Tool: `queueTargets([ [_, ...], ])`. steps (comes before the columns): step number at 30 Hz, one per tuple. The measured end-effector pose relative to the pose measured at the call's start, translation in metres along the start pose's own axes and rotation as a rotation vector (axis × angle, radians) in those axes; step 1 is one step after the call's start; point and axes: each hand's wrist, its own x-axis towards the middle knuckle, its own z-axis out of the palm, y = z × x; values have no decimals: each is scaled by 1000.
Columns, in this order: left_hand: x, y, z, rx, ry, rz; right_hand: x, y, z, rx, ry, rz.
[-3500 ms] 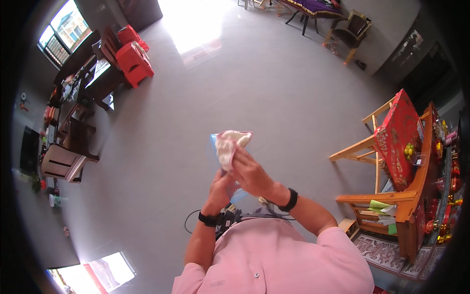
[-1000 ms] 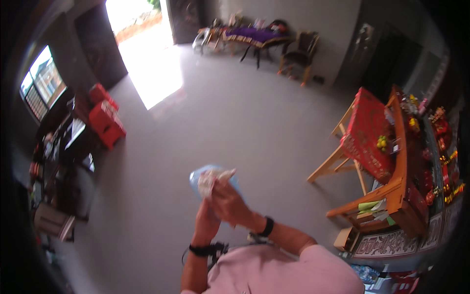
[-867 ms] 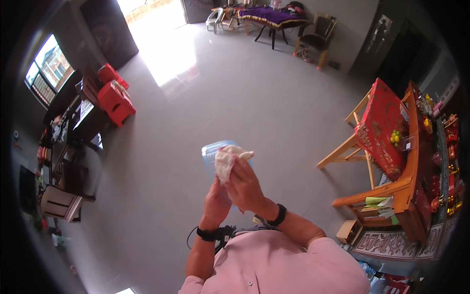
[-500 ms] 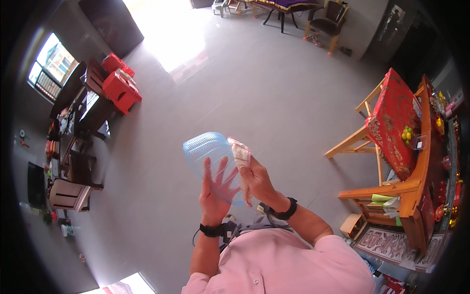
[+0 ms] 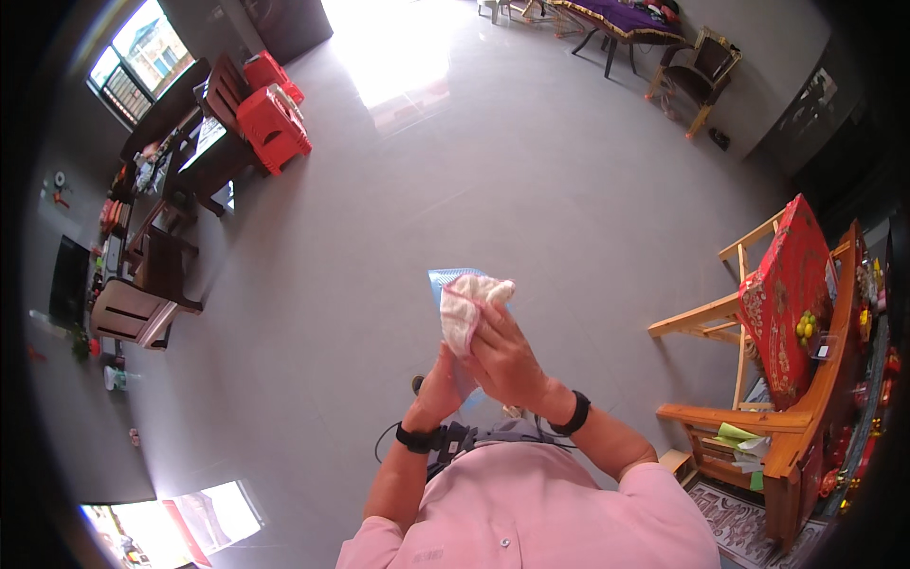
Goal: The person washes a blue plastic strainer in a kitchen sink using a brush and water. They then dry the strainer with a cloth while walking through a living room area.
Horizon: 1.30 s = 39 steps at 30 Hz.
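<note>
A light-blue mesh plastic basket [image 5: 442, 277] is held up in front of my body, seen nearly edge-on and largely covered. My left hand [image 5: 440, 391] holds it from the left and below; most of those fingers are hidden behind the basket and cloth. Over the basket's near face lies a white cloth with a pink edge [image 5: 462, 318]. My right hand [image 5: 509, 358] grips that cloth and presses it against the basket, fingers bent over the fabric. Dark bands circle both wrists.
On the right stand a red-covered table [image 5: 782, 294] with yellow-green fruit and a wooden bench [image 5: 796, 441]. Red plastic stools [image 5: 273, 128] and dark wooden furniture are at left. A purple-covered table [image 5: 621, 21] and a chair [image 5: 697, 76] stand far off. Grey tiled floor [image 5: 379, 237] lies between.
The basket has turned from showing its broad mesh side to nearly edge-on. My right hand has brought the cloth across its front, and my hands are closer together. The view has shifted.
</note>
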Motion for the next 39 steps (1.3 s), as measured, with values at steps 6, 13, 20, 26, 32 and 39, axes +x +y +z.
queueTargets([
  [6, 8, 69, -44, -142, 30, 189, 81, -10, 49, 10, -14, -126],
  [13, -5, 176, -108, -197, 69, 170, 130, -50, 149, -91, -66, -224],
  [20, -40, 235, -181, 66, 148, 205, 252, -82, 217, -39, -15, -66],
  [26, -52, 301, -209, -104, 179, 477, 310, -84, 278, 437, 20, 128],
  [32, -61, 353, -286, -308, 358, 652, 315, -40, 329, 766, -287, 172],
  [39, -19, 425, -360, -323, 280, 733, 410, 55, 367, 1217, -173, 684],
])
